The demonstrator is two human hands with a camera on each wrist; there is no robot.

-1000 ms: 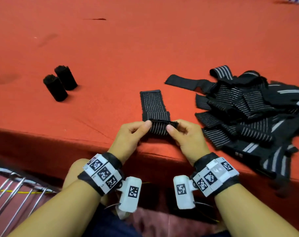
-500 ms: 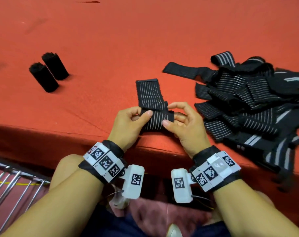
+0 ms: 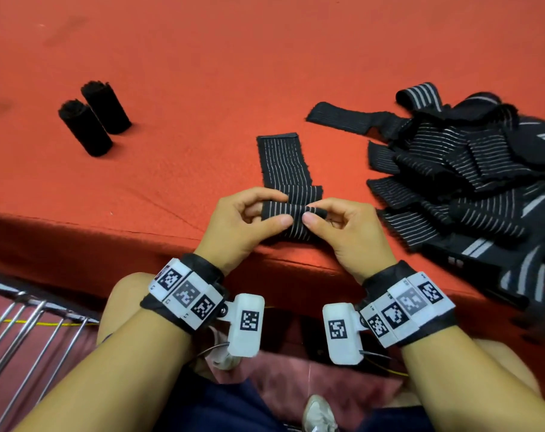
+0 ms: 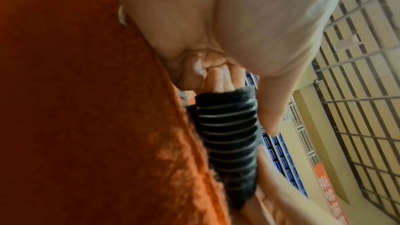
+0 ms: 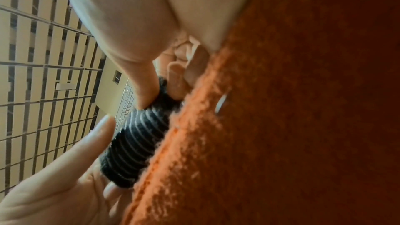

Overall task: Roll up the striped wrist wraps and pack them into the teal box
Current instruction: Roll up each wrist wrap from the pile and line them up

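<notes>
A striped wrist wrap (image 3: 291,194), partly rolled at the near edge of the red worktop (image 3: 202,73), is pinched at each end by the left hand (image 3: 243,226) and right hand (image 3: 347,232). Unrolled wraps (image 3: 470,169) are heaped beside the right grip; two finished rolls (image 3: 93,116) lie beyond the left.

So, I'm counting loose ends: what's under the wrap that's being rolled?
Under the wrist wrap lies the red cloth; its unrolled tail rests flat there. The left hand and right hand pinch the roll; whatever is beneath it is covered.
</notes>
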